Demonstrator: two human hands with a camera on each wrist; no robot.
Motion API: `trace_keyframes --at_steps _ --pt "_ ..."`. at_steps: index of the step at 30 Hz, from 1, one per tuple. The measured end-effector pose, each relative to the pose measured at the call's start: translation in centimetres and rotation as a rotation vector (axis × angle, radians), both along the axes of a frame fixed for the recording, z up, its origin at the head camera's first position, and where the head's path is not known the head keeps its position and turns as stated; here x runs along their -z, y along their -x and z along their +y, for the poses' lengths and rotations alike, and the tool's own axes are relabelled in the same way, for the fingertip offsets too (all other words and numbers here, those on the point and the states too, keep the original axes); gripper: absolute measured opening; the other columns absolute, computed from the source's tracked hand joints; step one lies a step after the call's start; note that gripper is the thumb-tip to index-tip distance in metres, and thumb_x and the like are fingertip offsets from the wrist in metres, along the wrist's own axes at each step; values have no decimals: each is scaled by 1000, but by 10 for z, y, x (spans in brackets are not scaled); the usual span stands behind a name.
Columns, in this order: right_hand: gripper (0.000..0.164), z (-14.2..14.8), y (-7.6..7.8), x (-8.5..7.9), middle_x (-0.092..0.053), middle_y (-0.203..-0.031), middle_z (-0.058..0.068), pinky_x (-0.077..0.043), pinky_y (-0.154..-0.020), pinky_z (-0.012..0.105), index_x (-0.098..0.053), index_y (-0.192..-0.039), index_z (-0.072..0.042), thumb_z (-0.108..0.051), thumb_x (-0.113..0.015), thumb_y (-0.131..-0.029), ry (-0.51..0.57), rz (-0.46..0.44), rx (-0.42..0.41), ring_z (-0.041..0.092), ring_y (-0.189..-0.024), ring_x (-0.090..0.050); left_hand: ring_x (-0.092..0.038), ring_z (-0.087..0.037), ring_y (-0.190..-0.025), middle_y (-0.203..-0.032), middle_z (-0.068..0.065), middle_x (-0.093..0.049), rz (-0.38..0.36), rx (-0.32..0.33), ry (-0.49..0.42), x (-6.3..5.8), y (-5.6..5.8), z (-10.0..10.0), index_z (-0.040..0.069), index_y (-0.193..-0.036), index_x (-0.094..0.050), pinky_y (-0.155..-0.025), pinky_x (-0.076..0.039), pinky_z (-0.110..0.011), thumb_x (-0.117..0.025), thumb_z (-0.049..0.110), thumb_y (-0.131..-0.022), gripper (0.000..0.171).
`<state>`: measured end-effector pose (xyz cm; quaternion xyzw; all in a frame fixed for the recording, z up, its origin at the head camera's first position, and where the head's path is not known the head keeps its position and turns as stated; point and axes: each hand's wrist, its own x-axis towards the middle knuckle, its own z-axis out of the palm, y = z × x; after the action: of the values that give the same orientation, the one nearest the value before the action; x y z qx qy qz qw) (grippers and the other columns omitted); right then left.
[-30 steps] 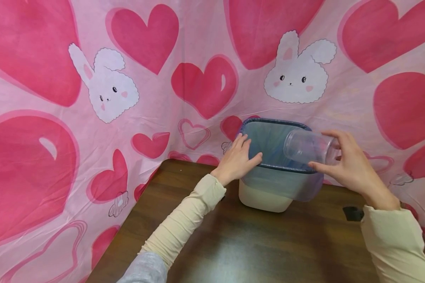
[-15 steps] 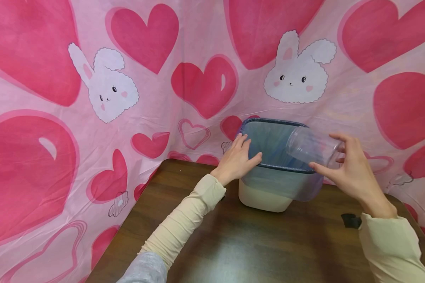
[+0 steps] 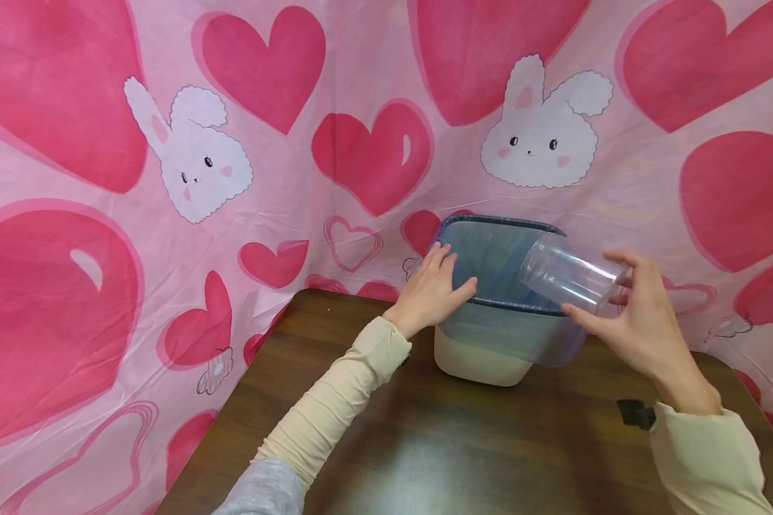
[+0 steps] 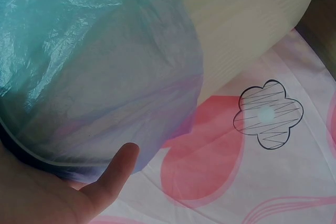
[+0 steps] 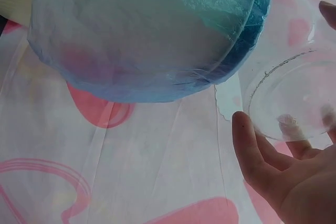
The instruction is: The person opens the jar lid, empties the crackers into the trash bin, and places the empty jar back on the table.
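A small bin with a pale lower body (image 3: 483, 357) stands on the table, lined with a bluish see-through bag (image 3: 479, 257) folded over its rim. My left hand (image 3: 428, 290) rests on the bin's left and front rim with fingers extended. In the left wrist view one digit lies against the bag's overhang (image 4: 157, 77). My right hand (image 3: 640, 315) grips a clear plastic cup (image 3: 573, 275) between thumb and fingers. The cup lies tilted on its side, its far end over the right part of the bin's opening. In the right wrist view its round near end (image 5: 294, 98) shows beside the fingers.
The brown wooden table (image 3: 373, 422) bears the bin near its back edge. Behind and to the left hangs a pink cloth (image 3: 283, 179) with hearts and rabbits, close to the bin. A small black piece (image 3: 635, 413) shows at the right wrist.
My right hand and the cup have shifted slightly right, and the cup's near end has dropped, so it slants more. The left hand and the bin have stayed in place.
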<state>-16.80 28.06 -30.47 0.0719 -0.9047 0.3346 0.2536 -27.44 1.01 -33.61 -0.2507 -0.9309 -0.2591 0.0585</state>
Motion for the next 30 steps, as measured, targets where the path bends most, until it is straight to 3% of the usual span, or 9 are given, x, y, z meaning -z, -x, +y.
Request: trace_keyframes --at_steps 5,11,18,26,30 --pt "89 -2 -5 2 -41 -120 14 -39 -63 4 -32 -142 -13 -16 -86 -70 23 1 23 11 -81 -46 -6 -20 -152 -161 -7 -21 -6 -3 -1 -1 0 0 6 -149 -35 -119 -24 -44 -39 56 -95 74" --pt "90 -2 -11 5 -41 -123 15 -36 -68 9 -31 -142 -12 -18 -86 -71 30 1 41 9 -83 -43 -7 -20 -152 -161 -6 -21 -8 -5 -4 0 -1 0 6 -149 -35 -119 -24 -44 -39 57 -95 74" --pt "91 -2 -16 8 -40 -126 14 -36 -71 3 -30 -143 -12 -18 -86 -71 61 -1 62 -1 -84 -43 -8 -22 -152 -160 -8 -23 6 -1 -9 0 -1 0 6 -148 -36 -119 -24 -45 -40 55 -94 73" --pt "91 -3 -23 15 -42 -129 1 -36 -73 5 -31 -142 -19 -14 -86 -70 142 22 124 -3 -91 -42 -7 -21 -152 -160 -7 -22 3 -4 -3 0 0 0 6 -148 -36 -118 -26 -45 -39 56 -95 73" --pt "94 -4 -26 19 -38 -128 -15 -37 -79 0 -29 -142 -22 -9 -86 -69 212 27 153 0 -101 -43 -7 -20 -152 -161 -6 -22 2 -6 0 1 1 0 6 -148 -36 -118 -25 -45 -38 57 -95 74"
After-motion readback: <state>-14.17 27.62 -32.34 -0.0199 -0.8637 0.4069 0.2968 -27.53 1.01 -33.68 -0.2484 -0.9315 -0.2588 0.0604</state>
